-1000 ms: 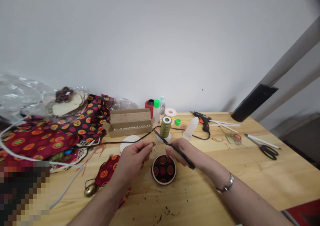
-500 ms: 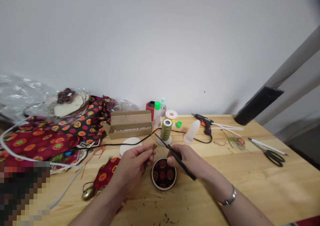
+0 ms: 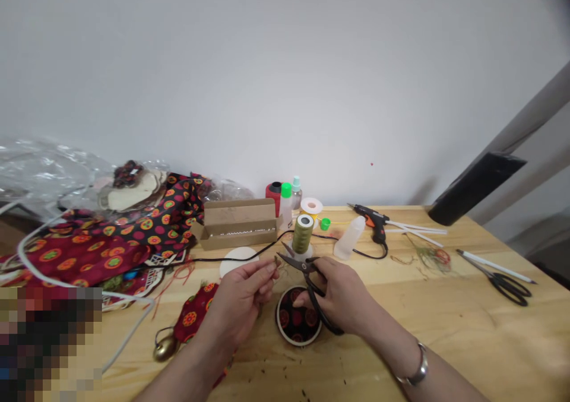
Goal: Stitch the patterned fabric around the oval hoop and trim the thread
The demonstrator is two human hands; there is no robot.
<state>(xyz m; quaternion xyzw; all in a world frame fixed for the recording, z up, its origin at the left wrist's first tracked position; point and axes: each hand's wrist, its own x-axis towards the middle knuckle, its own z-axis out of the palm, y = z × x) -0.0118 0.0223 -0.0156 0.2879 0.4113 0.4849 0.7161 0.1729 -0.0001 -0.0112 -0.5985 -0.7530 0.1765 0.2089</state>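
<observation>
My right hand (image 3: 336, 292) grips black-handled scissors (image 3: 307, 268), whose blades are parted and point left. Just left of the blade tips, my left hand (image 3: 249, 289) pinches a small greenish-brown bit (image 3: 276, 261) between thumb and fingertips; its exact kind is too small to make out. Below the scissors a round pad (image 3: 297, 325) of dark patterned fabric with a white rim lies on the table, partly covered by my right thumb. An olive thread spool (image 3: 303, 234) stands right behind the blades. Red patterned fabric (image 3: 196, 313) with a brass bell (image 3: 165, 347) lies beside my left forearm.
Behind are an open cardboard box (image 3: 240, 230), a green-capped bottle (image 3: 285, 206), a translucent bottle (image 3: 350, 239) and a glue gun (image 3: 371, 219) with its black cord. Other scissors (image 3: 507, 286) lie at right; patterned cloth (image 3: 102, 230) fills the left. Dark scraps dot the front.
The scissors have opened and turned in my right hand; their blades were closed before. My left hand keeps its pinch. The whole view has shifted slightly.
</observation>
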